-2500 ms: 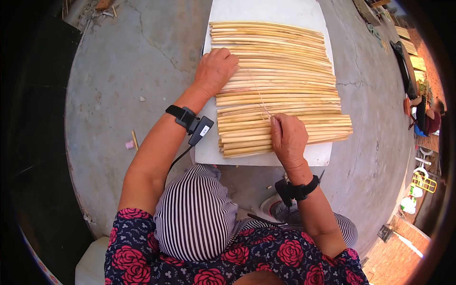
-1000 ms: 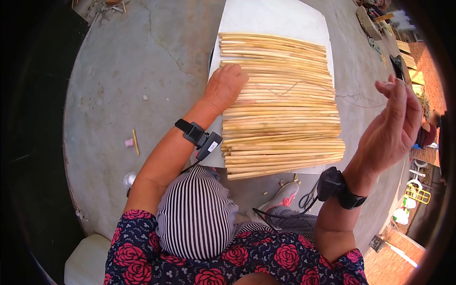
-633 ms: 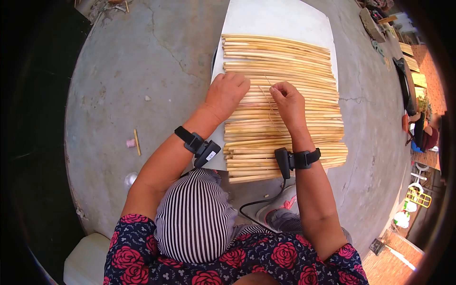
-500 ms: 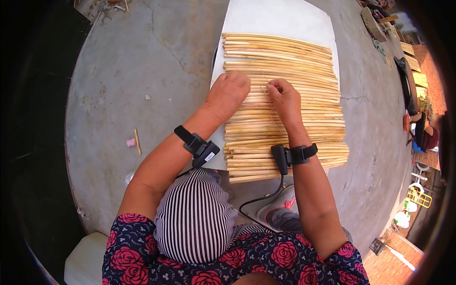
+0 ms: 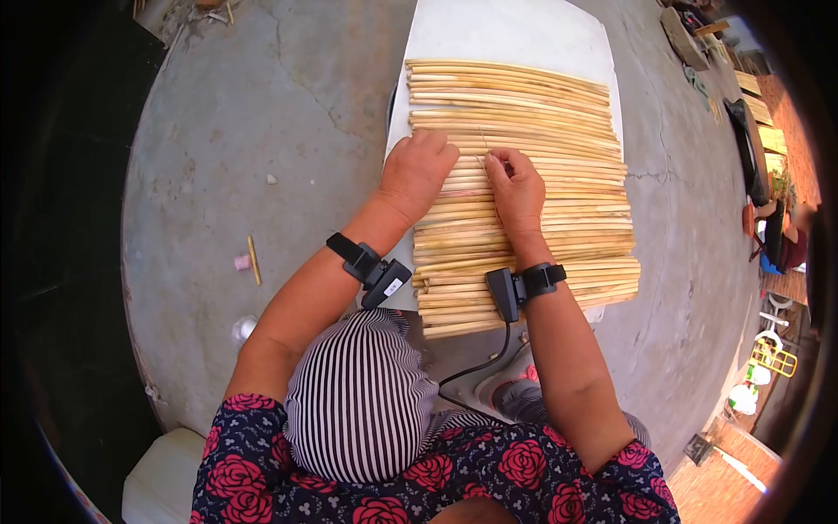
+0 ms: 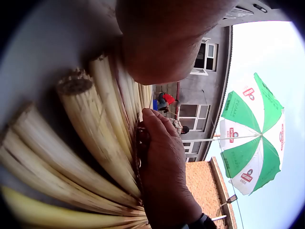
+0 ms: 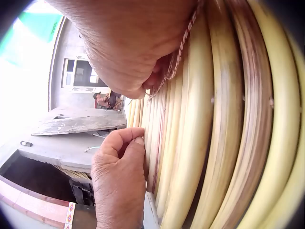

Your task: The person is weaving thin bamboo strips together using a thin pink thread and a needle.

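Many pale stalks lie side by side across a white board. At their left ends the left hand bends its fingers over a stalk; in the right wrist view this left hand has thumb and forefinger closed at the stalks' edge. Over the middle of the row, the right hand pinches thin twine, and a fine straight piece sticks out past its fingertips. Reddish twisted twine runs along the right hand in the right wrist view. Palm sides are hidden.
A stick and a small pink item lie on the concrete floor to the left. A striped knee is below the board. Another person is at the far right.
The right hand has come back from beyond the board's right side to the middle of the stalks, then shifted slightly left. The left hand stays at the stalk ends.
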`<state>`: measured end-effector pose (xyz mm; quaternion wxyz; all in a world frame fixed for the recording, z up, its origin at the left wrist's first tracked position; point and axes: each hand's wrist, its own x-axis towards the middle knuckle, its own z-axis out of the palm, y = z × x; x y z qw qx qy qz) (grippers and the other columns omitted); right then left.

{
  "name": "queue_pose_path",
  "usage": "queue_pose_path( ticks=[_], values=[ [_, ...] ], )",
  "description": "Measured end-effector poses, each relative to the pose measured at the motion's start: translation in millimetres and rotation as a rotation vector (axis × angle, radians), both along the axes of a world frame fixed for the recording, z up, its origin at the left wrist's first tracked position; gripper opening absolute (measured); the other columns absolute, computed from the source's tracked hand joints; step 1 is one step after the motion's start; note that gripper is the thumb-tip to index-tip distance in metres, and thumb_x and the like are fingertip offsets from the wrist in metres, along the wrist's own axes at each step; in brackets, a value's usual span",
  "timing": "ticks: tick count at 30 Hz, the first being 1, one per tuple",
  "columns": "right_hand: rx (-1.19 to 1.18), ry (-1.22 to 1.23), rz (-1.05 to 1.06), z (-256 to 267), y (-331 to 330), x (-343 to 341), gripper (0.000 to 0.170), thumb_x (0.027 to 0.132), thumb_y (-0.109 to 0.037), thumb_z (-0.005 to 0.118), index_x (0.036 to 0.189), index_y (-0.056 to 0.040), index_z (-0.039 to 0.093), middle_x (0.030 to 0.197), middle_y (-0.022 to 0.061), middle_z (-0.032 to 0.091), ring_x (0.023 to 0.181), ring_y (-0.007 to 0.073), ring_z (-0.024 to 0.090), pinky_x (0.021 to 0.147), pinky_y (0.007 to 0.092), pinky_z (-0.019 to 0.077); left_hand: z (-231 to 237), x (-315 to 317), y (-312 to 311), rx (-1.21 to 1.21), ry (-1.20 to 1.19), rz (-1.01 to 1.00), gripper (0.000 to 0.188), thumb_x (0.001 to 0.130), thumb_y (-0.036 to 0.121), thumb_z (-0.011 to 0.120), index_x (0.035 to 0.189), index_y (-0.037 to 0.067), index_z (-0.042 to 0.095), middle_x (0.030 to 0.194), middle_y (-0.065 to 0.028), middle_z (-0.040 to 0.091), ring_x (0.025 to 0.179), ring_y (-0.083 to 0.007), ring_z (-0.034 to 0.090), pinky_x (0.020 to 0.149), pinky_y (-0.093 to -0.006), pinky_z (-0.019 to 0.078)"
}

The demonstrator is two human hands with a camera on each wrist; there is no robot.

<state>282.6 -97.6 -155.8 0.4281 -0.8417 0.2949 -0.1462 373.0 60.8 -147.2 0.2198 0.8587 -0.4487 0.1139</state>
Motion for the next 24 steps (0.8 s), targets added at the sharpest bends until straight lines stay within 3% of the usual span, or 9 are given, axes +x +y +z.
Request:
queue_pose_path(
  ticks=[8, 11, 17, 24],
  values=[
    [-0.241, -0.032, 0.006, -6, 9, 1, 0.013, 0.089, -0.028, 0.068, 0.094, -0.0162, 0.070, 0.084, 0.0025, 0.065, 0.070, 0.0193, 0.064, 0.064, 0.0319, 0.0506, -21, -2, -3, -0.152, 0.028, 0.103, 0.017, 0.082, 0.009, 0.058, 0.098, 0.012, 0.064, 0.097, -0.0031, 0.059, 0.095, -0.0261, 0.056, 0.084, -0.0384, 0.0461],
    [-0.183, -0.107, -0.010, -5, 6, 0, 0.013, 0.088, -0.027, 0.069, 0.094, -0.0148, 0.071, 0.084, 0.0024, 0.066, 0.070, 0.0180, 0.064, 0.064, 0.0313, 0.0507, -17, -2, -4, -0.217, 0.045, 0.087, 0.017, 0.082, 0.007, 0.059, 0.097, 0.012, 0.064, 0.095, -0.0033, 0.059, 0.093, -0.0263, 0.055, 0.083, -0.0384, 0.0462],
    [0.270, -0.037, -0.093, 16, -1, 0, 0.018, 0.090, -0.026, 0.070, 0.093, -0.0089, 0.070, 0.076, 0.0047, 0.066, 0.064, 0.0128, 0.058, 0.062, 0.0280, 0.0487, -24, 0, -1, -0.230, 0.055, 0.085, 0.017, 0.081, 0.006, 0.063, 0.097, 0.011, 0.065, 0.093, -0.0027, 0.058, 0.091, -0.0261, 0.055, 0.083, -0.0386, 0.0463],
    [0.052, 0.155, 0.044, 13, 6, -23, 0.020, 0.090, -0.029, 0.068, 0.089, -0.0089, 0.067, 0.065, 0.0065, 0.064, 0.057, 0.0207, 0.060, 0.057, 0.0330, 0.0477, -29, 0, 1, -0.223, 0.009, 0.110, 0.011, 0.082, 0.012, 0.067, 0.094, 0.011, 0.064, 0.091, -0.0015, 0.057, 0.090, -0.0240, 0.055, 0.082, -0.0379, 0.0430]
  ],
)
